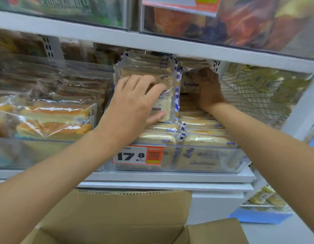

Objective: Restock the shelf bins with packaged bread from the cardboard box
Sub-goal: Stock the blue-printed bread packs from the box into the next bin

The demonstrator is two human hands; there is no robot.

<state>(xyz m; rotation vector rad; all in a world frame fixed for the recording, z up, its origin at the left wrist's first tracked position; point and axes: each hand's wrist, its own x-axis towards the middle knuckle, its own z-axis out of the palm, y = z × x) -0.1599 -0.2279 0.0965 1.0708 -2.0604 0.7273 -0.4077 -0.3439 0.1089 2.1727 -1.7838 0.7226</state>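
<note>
Left hand [135, 103] was spread flat, fingers mostly straight, pressing on the front bread pack [164, 104] standing upright in the clear bin [214, 161]. Right hand [208, 88] was deeper in, in shadow, fingers curled round a second pack [188, 85] on top of the stack. The cardboard box [117, 208] sat open just below the shelf.

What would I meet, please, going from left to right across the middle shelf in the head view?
Orange-topped cake packs → left hand, flat on the upright bread pack → right hand, gripping a shadowed pack → wire mesh panel.
</note>
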